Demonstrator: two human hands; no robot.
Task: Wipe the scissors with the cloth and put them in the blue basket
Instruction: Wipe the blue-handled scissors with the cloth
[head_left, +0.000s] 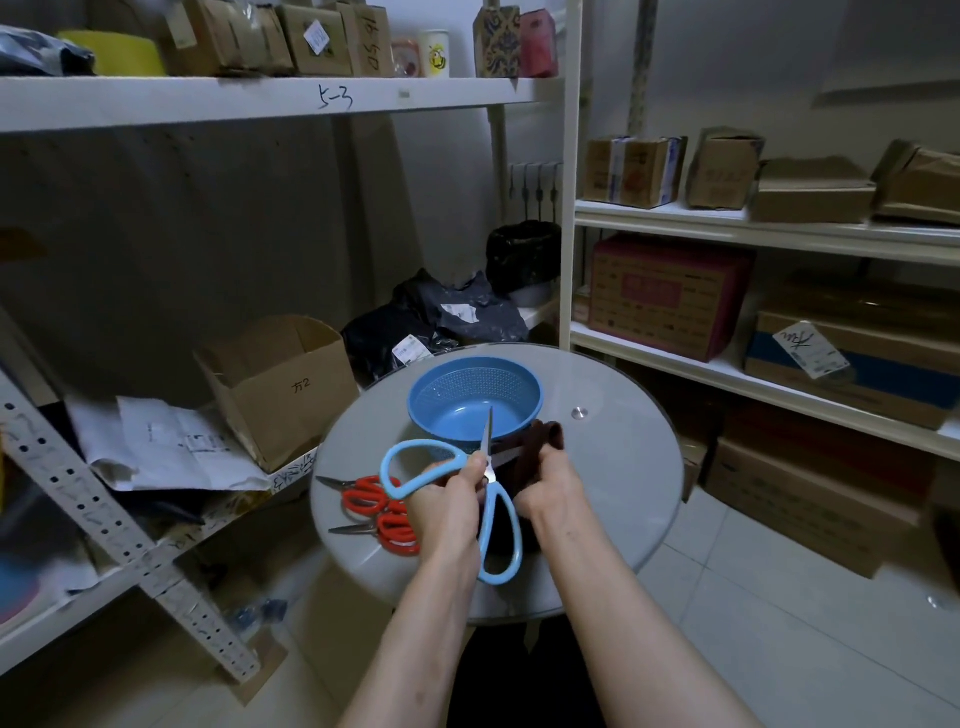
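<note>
Blue-handled scissors, large, with pale blue loops and bare steel blades spread wide: one blade pointing up over the rim of the blue basket, the other running right into a dark brown cloth. No marking on them legible. Gripped near the pivot by the left hand, fingers curled around the handle shank, above the near part of a round glass table. Cloth wrapped around the second blade and pinched there by the right hand, fingers closed on the fabric. Basket round, with a perforated wall, standing on the table just behind the hands. Left of the hands, flat on the glass, two red-handled scissors, one beyond the other. Farther out, handwritten "方2" on an open cardboard box on the left rack, and "5-3" inked on the white edge of the upper shelf. Printed labels on parcels and on boxes at the right too small to read.
</note>
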